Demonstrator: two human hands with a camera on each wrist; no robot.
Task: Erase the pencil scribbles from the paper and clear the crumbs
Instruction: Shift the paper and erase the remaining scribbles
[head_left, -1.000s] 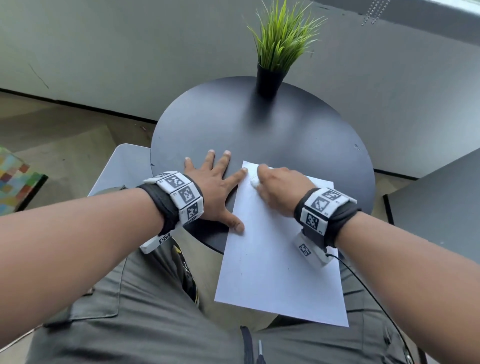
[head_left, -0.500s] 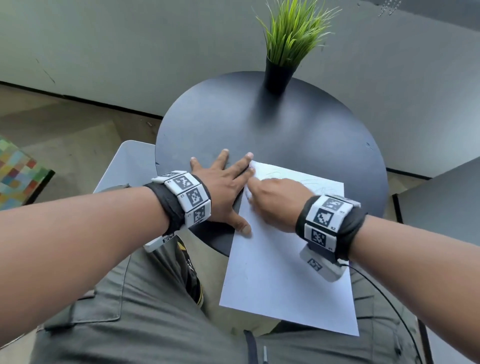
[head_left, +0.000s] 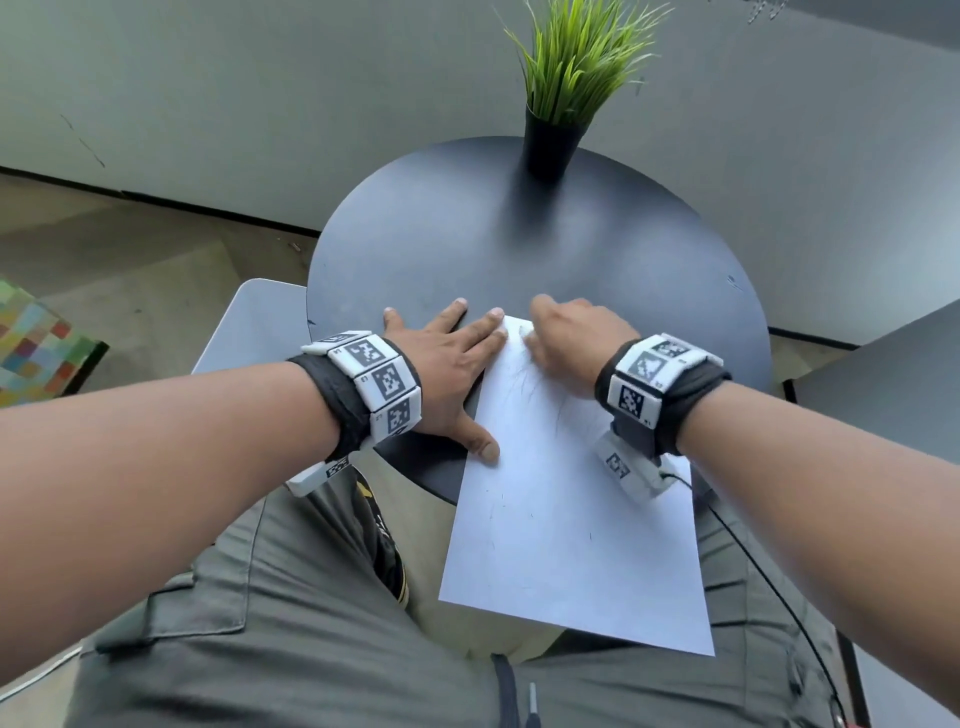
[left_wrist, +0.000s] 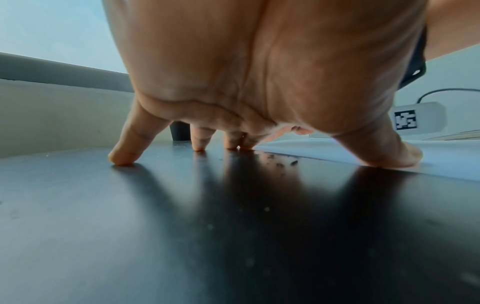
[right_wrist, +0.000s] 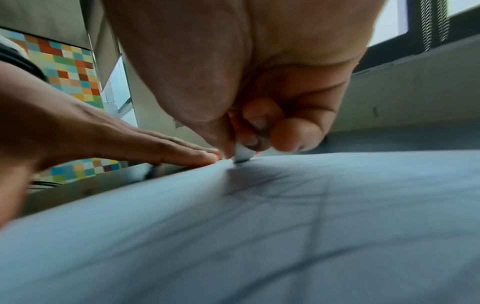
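Observation:
A white sheet of paper (head_left: 566, 519) with faint pencil scribbles (head_left: 530, 395) lies on the round black table (head_left: 519, 249) and hangs over its near edge. My left hand (head_left: 447, 364) lies flat with spread fingers, thumb and index finger on the paper's left edge. My right hand (head_left: 571, 332) pinches a small white eraser (right_wrist: 242, 154) and presses it on the paper's far left corner. Dark eraser crumbs (left_wrist: 280, 161) lie on the table beside the paper's edge (left_wrist: 337, 158).
A black pot with green grass (head_left: 550, 140) stands at the table's far side. A grey wall runs behind. A grey seat (head_left: 244, 322) sits left of the table, a colourful checked object (head_left: 36, 348) on the floor further left. A second dark tabletop (head_left: 893, 374) lies right.
My right hand with the eraser has rubbed back and forth, drawing nearer and then returning to the paper's far left corner. The left hand has stayed on the paper's edge.

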